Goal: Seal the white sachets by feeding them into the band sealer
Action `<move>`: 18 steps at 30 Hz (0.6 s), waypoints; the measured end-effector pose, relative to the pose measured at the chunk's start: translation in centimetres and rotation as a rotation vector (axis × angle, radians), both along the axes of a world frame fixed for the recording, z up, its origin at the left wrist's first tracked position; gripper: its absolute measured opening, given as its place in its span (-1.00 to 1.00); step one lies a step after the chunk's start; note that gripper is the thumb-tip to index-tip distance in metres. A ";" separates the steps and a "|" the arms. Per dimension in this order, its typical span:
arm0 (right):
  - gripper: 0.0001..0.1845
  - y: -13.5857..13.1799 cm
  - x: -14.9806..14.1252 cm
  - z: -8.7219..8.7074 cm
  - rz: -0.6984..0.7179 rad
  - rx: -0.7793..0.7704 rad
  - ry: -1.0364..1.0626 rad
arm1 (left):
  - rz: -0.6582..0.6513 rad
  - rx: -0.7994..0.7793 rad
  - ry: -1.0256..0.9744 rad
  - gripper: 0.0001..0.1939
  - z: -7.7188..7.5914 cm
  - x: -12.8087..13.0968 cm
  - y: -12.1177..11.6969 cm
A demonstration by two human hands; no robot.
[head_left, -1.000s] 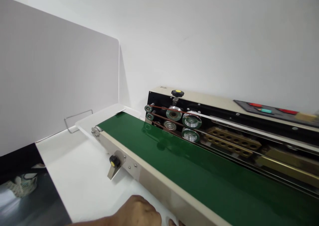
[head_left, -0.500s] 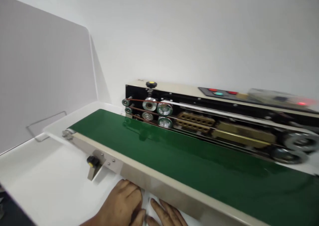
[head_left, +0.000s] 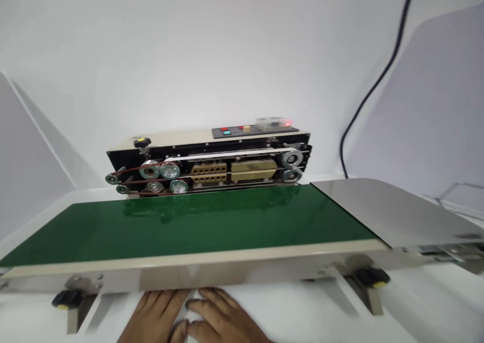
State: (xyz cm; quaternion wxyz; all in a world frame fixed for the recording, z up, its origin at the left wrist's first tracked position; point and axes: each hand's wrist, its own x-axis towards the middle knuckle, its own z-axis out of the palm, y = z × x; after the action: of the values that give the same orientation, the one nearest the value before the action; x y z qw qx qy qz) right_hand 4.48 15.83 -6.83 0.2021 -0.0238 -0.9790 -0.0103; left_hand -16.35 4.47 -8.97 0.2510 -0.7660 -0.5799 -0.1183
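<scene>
The left hand (head_left: 157,315) and the right hand (head_left: 227,315) lay side by side on the white bench (head_left: 416,302), open and holding nothing, with the fingers loosely spread and pointing toward the machine and the thumbs curled in close to each other near the middle. The fingertips were at the foot of the beige front rail (head_left: 189,271) of a band sealer (head_left: 209,169), so close that the picture could not settle whether they touched it. The sealer stood square ahead, beyond the green conveyor belt (head_left: 181,227), with its pulleys, red drive belts and brass blocks (head_left: 208,169) exposed on the black face. On top sat a control panel (head_left: 234,132), with a clear object (head_left: 270,122) beside it and a small red light glowing. Yellow-capped black knobs (head_left: 68,298) sat on brackets below the rail, one to each side of the hands. A steel plate (head_left: 381,209) sloped from the right end of the belt. Keeping both palms low and centred, with the fingers clear of the pulleys, was sound practice around this machine.
</scene>
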 end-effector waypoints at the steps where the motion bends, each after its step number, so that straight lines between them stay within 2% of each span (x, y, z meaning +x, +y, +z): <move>1: -0.73 -0.1 -0.1 0.0 -0.004 -0.006 0.011 | -0.021 -0.019 0.019 -0.47 0.2 0.1 0.1; 6: -0.71 -1.0 0.2 1.4 0.023 -0.048 -0.069 | -0.112 -0.023 0.060 -0.55 1.4 0.3 0.4; 9: -0.56 -1.6 1.0 3.0 0.017 -0.103 -0.124 | -0.118 0.002 0.036 -0.63 2.1 0.9 0.4; 12: -0.38 -2.1 1.5 4.1 -0.011 -0.173 -0.160 | -0.070 0.004 -0.005 -0.64 2.7 1.7 0.0; 15: -0.33 -2.9 1.5 4.3 -0.057 -0.203 -0.180 | -0.067 -0.005 -0.054 -0.65 2.8 1.8 -0.7; 18: -0.32 -4.0 1.3 4.0 -0.080 -0.161 -0.216 | -0.132 -0.028 -0.117 -0.60 2.2 1.0 -1.4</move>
State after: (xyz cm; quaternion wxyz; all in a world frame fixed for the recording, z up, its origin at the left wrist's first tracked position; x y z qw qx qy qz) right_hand 5.76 11.80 -2.86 0.0925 -0.0777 -0.9910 0.0577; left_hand -15.38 3.12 -6.80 0.1977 -0.7978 -0.5433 -0.1709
